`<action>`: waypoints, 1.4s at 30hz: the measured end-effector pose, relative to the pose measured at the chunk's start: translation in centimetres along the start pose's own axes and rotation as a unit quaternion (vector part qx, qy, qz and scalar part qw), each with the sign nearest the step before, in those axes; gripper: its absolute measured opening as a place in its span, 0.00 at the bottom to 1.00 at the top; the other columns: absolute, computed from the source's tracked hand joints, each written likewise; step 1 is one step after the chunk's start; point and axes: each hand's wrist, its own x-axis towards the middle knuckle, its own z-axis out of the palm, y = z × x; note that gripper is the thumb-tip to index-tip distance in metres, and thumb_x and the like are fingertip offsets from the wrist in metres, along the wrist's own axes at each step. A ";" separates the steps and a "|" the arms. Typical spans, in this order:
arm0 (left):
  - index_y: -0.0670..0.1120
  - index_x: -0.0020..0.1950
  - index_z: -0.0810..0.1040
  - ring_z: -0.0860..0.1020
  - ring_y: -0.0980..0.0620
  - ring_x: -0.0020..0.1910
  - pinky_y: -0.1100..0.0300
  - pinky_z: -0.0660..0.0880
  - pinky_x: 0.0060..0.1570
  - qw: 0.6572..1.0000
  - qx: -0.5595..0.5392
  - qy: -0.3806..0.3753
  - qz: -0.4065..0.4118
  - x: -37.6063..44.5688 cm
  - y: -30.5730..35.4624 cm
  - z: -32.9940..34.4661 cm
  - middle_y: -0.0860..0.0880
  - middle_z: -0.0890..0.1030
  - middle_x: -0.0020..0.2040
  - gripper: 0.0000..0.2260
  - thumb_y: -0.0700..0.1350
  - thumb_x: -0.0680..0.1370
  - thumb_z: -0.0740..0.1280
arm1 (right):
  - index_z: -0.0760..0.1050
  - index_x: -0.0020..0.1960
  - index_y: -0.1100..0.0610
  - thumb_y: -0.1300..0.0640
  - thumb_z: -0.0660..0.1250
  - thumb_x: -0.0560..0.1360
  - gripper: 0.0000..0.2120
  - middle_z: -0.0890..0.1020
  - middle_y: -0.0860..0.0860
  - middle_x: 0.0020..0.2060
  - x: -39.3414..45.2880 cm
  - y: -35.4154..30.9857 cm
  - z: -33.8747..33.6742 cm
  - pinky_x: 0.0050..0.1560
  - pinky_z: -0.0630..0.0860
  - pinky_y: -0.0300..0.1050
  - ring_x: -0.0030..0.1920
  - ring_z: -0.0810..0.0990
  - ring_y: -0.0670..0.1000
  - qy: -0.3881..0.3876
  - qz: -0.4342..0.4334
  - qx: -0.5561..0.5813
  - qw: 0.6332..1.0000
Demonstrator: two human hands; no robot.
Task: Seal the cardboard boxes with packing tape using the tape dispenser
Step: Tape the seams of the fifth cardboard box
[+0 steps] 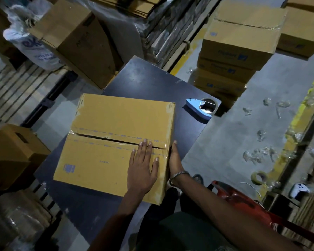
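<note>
A cardboard box (114,142) sits on a dark table (152,80). The left hand (141,167) lies open and flat on its lid beside the seam; the right hand (175,160) presses flat against its side. Beyond the hands lies a blue tape dispenser (200,108), untouched.

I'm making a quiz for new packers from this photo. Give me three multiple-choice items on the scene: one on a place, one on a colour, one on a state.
1. Where is the tape dispenser?
A. on the dark table, beyond the box
B. in the right hand
C. on the floor

2. What colour is the dispenser?
A. red
B. light blue
C. green

3. How is the left hand placed?
A. gripping the dispenser
B. off the box
C. flat on top of the cardboard box

Answers: 1 A, it lies untouched near the table's far corner. 2 B, its body is light blue. 3 C, the palm presses by the seam while the right hand rests against the box's side.
</note>
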 end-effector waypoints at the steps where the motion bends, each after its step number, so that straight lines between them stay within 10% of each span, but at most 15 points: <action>1: 0.48 0.86 0.56 0.50 0.53 0.85 0.42 0.55 0.82 1.000 -0.002 0.008 -0.007 0.0 0.1 -0.1 0.50 0.54 0.87 0.28 0.54 0.87 0.56 | 0.79 0.66 0.53 0.35 0.47 0.85 0.30 0.87 0.51 0.55 0.0 -0.2 -0.2 0.55 0.80 0.46 0.54 0.86 0.50 -0.004 -0.009 0.001 1.000; 6: 0.44 0.87 0.50 0.45 0.49 0.86 0.40 0.52 0.82 0.987 0.037 -0.062 0.145 0.2 3.2 0.1 0.47 0.48 0.87 0.31 0.51 0.86 0.55 | 0.77 0.69 0.53 0.29 0.49 0.82 0.34 0.82 0.49 0.64 -0.1 -0.8 -0.6 0.74 0.69 0.51 0.64 0.80 0.49 0.011 -0.021 -0.012 1.000; 15: 0.43 0.87 0.46 0.44 0.51 0.86 0.47 0.50 0.84 0.947 0.026 -0.140 0.286 0.4 1.8 -1.6 0.47 0.47 0.87 0.31 0.55 0.89 0.52 | 0.70 0.72 0.49 0.34 0.45 0.85 0.28 0.80 0.45 0.61 0.8 -3.1 -2.3 0.59 0.73 0.44 0.58 0.79 0.46 0.000 -0.040 0.005 0.999; 19: 0.47 0.87 0.44 0.43 0.53 0.85 0.45 0.53 0.83 0.964 0.062 -0.119 0.228 1.4 -1.6 -2.1 0.51 0.44 0.87 0.31 0.58 0.89 0.51 | 0.78 0.68 0.48 0.36 0.50 0.86 0.25 0.84 0.39 0.57 0.5 -3.1 -1.2 0.60 0.74 0.46 0.60 0.82 0.41 -0.003 -0.093 -0.106 0.990; 27: 0.52 0.87 0.46 0.43 0.51 0.86 0.43 0.50 0.83 0.996 0.046 -0.019 -0.079 2.4 -6.3 -1.9 0.49 0.45 0.87 0.31 0.62 0.87 0.48 | 0.55 0.80 0.38 0.24 0.60 0.76 0.38 0.73 0.40 0.73 0.7 -0.4 -1.0 0.71 0.72 0.55 0.71 0.74 0.48 0.000 -0.194 -0.368 0.909; 32: 0.47 0.87 0.46 0.42 0.50 0.86 0.41 0.48 0.83 0.996 0.045 -0.036 -0.070 2.5 -6.5 -2.0 0.47 0.44 0.87 0.33 0.63 0.87 0.47 | 0.56 0.80 0.40 0.36 0.62 0.82 0.31 0.74 0.40 0.69 1.1 -4.0 -0.6 0.68 0.73 0.48 0.65 0.76 0.45 -0.061 -0.189 -0.388 0.900; 38: 0.52 0.87 0.44 0.41 0.52 0.85 0.39 0.48 0.82 0.990 0.074 -0.085 0.081 2.4 -8.2 -3.5 0.52 0.44 0.87 0.35 0.66 0.86 0.52 | 0.68 0.75 0.44 0.28 0.60 0.77 0.32 0.80 0.48 0.67 5.3 -10.8 1.9 0.61 0.77 0.54 0.65 0.79 0.57 -0.015 -0.234 -0.585 0.777; 42: 0.53 0.87 0.42 0.40 0.54 0.85 0.43 0.48 0.83 0.997 0.059 -0.054 0.011 3.0 -10.1 -3.7 0.52 0.42 0.87 0.31 0.63 0.88 0.50 | 0.56 0.82 0.58 0.39 0.57 0.83 0.35 0.61 0.58 0.81 3.5 -7.0 5.7 0.71 0.68 0.63 0.80 0.60 0.61 0.110 -0.325 -0.639 0.689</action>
